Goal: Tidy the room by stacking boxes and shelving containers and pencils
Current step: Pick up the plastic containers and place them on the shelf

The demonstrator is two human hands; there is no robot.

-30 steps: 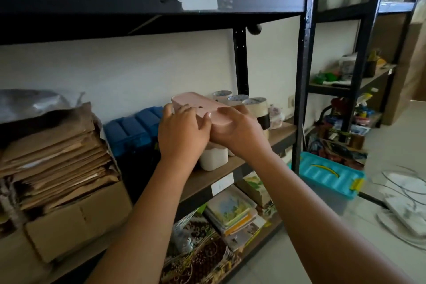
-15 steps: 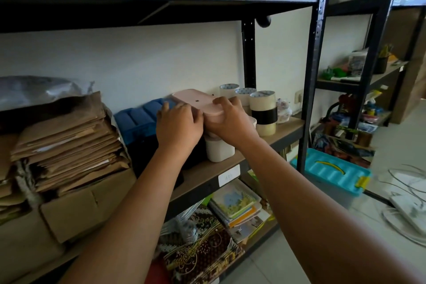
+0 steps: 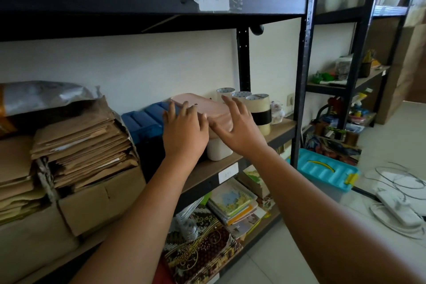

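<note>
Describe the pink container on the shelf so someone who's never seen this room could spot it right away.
Look at the wooden middle shelf of the black metal rack. The pink container sits there atop a white tub, between a blue case and tape rolls, just beyond the left hand and right hand. It is the only pale pink, flat, rounded-lid box there.

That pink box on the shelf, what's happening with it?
A person is tidying a black metal shelving unit. The flat pink plastic lidded container sits on top of a white plastic tub on the wooden middle shelf, between a blue plastic case and rolls of tape. The left hand has straight fingers lying at the container's near edge, and the right hand is spread open just in front of it. Neither hand grips it.
</note>
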